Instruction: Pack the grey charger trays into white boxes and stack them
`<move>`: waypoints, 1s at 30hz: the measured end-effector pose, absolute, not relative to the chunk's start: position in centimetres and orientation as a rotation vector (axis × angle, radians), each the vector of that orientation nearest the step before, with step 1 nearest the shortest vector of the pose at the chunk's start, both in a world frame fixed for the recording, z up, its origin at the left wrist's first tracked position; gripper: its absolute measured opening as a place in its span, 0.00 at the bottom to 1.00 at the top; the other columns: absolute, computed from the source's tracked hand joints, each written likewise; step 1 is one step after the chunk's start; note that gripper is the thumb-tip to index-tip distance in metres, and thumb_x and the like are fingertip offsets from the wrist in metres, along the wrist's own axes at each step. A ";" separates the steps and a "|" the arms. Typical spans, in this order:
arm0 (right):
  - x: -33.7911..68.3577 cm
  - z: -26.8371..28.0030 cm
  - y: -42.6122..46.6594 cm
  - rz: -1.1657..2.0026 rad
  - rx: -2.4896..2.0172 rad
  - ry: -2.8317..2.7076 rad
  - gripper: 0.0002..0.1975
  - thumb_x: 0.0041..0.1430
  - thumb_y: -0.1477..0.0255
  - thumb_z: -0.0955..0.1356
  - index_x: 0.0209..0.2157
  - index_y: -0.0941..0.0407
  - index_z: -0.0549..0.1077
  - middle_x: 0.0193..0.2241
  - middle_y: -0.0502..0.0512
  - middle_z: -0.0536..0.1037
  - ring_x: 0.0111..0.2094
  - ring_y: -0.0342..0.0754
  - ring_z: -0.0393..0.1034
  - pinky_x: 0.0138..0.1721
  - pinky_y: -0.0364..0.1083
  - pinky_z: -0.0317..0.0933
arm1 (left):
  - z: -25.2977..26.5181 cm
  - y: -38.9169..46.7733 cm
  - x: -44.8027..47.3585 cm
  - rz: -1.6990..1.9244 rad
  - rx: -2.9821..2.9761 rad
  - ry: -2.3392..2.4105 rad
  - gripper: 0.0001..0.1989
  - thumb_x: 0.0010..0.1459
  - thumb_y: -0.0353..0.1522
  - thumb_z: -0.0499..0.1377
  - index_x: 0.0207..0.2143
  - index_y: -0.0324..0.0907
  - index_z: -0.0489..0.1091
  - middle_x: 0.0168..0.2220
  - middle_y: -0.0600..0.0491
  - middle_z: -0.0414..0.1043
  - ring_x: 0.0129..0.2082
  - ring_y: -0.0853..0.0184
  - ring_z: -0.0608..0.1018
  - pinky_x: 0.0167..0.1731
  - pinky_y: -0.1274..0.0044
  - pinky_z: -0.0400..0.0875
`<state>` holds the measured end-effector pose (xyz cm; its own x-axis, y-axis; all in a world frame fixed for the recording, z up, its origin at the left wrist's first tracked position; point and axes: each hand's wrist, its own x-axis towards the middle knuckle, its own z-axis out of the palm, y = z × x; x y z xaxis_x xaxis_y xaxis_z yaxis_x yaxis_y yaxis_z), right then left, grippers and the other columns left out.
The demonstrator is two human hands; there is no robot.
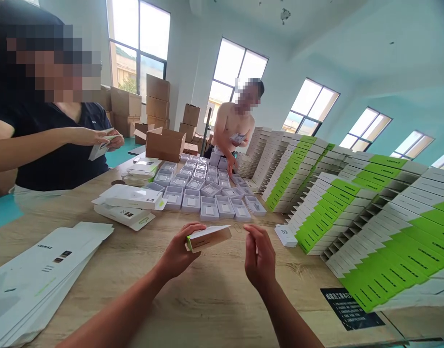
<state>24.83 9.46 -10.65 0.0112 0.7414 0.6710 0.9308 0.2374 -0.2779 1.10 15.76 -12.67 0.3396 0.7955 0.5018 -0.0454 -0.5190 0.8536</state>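
Observation:
My left hand (180,252) is closed around a small white carton (210,239) with a green end, gripping it by its left side. The carton is tilted above the table, its brown inside partly showing. To its right, my right hand (260,256) is loosely bent, with its fingertips apart from the carton and nothing visible in them. A thin loop (238,227) lies near those fingertips. Beyond my hands are several open white box trays (210,208), each with a pale item inside. A small stack of white printed cards (286,235) lies to the right of my right hand.
Flat printed carton sheets (51,270) lie at the left, with folded white packages (129,198) behind them. Tall stacks of white-and-green cartons (395,241) line the right side. One co-worker (62,145) handles a carton at left; another (234,125) stands behind the trays near a cardboard box (165,144).

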 end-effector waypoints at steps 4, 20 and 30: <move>30.1 -13.5 17.6 -0.187 -1.846 -1.764 0.17 0.69 0.73 0.62 0.56 0.55 0.72 0.58 0.64 0.71 0.61 0.57 0.64 0.63 0.59 0.58 | -12.6 16.2 1.1 1.274 1.726 0.716 0.20 0.52 0.29 0.62 0.49 0.42 0.73 0.52 0.46 0.74 0.55 0.54 0.75 0.54 0.66 0.69; 35.1 -12.6 19.2 -0.136 -2.234 -1.574 0.18 0.63 0.59 0.67 0.44 0.59 0.72 0.40 0.57 0.78 0.41 0.52 0.74 0.43 0.50 0.68 | -13.4 16.2 1.9 1.259 1.830 0.599 0.23 0.49 0.23 0.60 0.49 0.42 0.73 0.51 0.45 0.73 0.52 0.56 0.76 0.51 0.67 0.71; 32.1 -16.3 -2.4 -0.181 -2.159 -1.625 0.28 0.62 0.47 0.64 0.47 0.57 0.73 0.59 0.72 0.70 0.57 0.66 0.69 0.55 0.61 0.65 | -12.4 15.8 2.0 1.325 1.942 0.464 0.20 0.53 0.29 0.65 0.50 0.42 0.74 0.51 0.42 0.75 0.54 0.54 0.76 0.55 0.64 0.69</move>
<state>32.08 -2.44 -16.31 0.3047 0.8843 0.3539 0.9405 -0.2207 -0.2582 1.96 15.77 -12.44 0.4047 0.6471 0.6461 -0.1028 -0.6699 0.7353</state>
